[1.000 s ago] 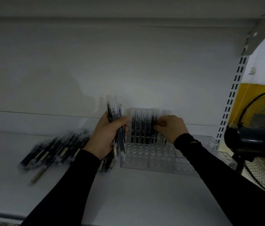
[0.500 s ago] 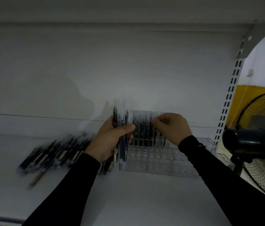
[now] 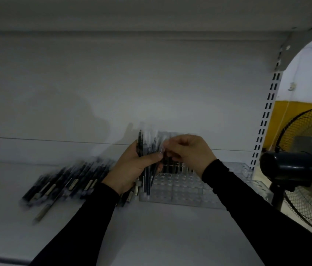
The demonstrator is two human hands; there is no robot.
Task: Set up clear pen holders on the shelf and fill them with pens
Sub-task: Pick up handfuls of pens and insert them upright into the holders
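My left hand (image 3: 132, 166) grips an upright bundle of dark pens with clear caps (image 3: 145, 144) just left of a clear pen holder (image 3: 178, 191) on the white shelf (image 3: 151, 237). My right hand (image 3: 189, 152) reaches across to the bundle and pinches the clear cap end of one pen. Several pens stand in the holder's back row (image 3: 170, 167), partly hidden behind my hands. A pile of loose dark pens (image 3: 67, 183) lies on the shelf to the left.
A second clear holder (image 3: 237, 167) sits to the right by the slotted shelf upright (image 3: 264, 120). A black standing fan (image 3: 304, 167) is beyond the shelf's right end. The shelf's back panel is close behind the holders.
My right hand left the pens standing in the holder and moved left to the bundle in my left hand. The view shifted slightly downward and left.
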